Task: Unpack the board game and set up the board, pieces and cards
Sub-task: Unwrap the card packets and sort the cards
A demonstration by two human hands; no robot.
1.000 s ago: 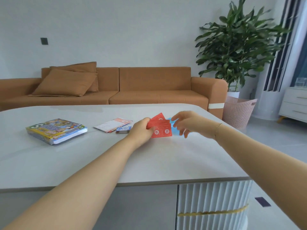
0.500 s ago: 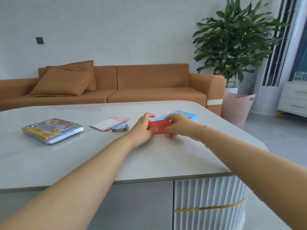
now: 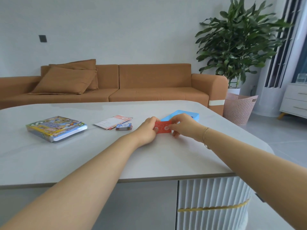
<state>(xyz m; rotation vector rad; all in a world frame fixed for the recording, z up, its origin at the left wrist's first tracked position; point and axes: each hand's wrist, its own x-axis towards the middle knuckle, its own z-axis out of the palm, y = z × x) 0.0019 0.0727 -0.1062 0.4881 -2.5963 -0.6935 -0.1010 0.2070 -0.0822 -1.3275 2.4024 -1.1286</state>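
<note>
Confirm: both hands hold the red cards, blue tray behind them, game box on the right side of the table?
Not quite. In the head view the game box lies on the left side of the table. Both hands, left and right, do hold the red cards, blue tray behind.

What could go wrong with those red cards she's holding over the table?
1. Both hands, left hand and right hand, pinch the small red stack of cards only at its ends, so cards in the middle might slide out and scatter.
2. The flat light-blue plastic tray lies right behind the right hand, near the rounded corner of the pale grey table; a bump might push it off.
</note>
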